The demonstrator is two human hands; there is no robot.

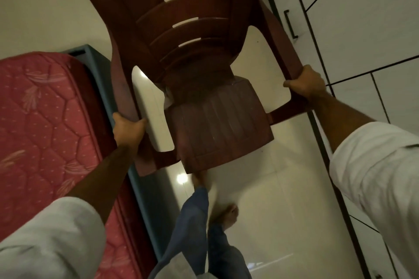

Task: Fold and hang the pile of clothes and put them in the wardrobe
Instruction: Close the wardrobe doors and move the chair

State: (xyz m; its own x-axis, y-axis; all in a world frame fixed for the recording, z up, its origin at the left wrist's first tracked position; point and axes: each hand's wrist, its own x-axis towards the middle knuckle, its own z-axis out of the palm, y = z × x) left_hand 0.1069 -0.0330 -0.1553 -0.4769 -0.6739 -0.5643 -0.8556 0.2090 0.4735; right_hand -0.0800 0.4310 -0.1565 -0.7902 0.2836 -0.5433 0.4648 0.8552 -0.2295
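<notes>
A dark maroon plastic chair (217, 124) with a slatted back fills the middle of the view, held above the floor in front of me. My left hand (128, 130) grips its left armrest near the front. My right hand (306, 84) grips the right armrest. The white wardrobe (367, 36) with black trim lines and a black handle (290, 24) runs along the right side, its doors shut. No pile of clothes shows in this view.
A bed with a pink quilted mattress (43, 124) on a blue-grey frame (99, 70) stands on the left. Glossy cream floor tiles (278, 210) lie between bed and wardrobe. My legs in blue jeans and bare feet (226, 213) stand under the chair.
</notes>
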